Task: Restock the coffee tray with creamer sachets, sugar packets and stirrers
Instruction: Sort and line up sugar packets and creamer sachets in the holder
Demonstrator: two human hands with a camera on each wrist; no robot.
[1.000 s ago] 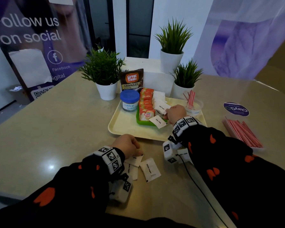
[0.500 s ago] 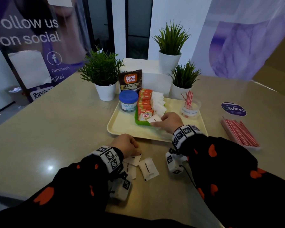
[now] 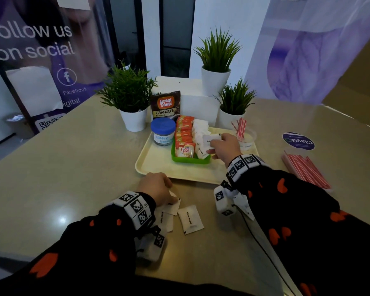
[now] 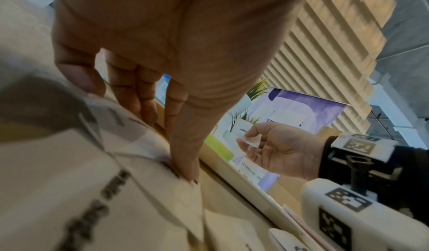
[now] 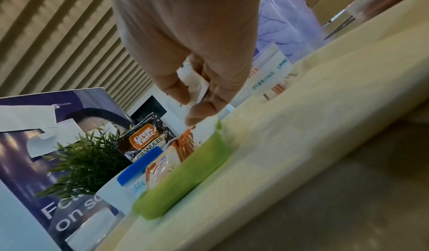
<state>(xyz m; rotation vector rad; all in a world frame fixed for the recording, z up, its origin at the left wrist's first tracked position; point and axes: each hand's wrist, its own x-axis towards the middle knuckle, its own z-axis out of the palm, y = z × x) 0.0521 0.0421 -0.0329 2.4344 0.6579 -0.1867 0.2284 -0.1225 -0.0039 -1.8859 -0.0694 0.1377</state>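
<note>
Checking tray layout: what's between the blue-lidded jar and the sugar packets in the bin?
A row of orange creamer sachets, in the green bin; head view.

This looks like a business reception or promotional counter. Left of the cream tray [image 3: 158, 169] stands a banner [image 3: 36, 50] reading "Follow us on social", with a Facebook icon and QR code. Behind the tray are 3 potted plants [image 3: 128, 92], and right of it a round branded sticker [image 3: 298, 141].
</note>
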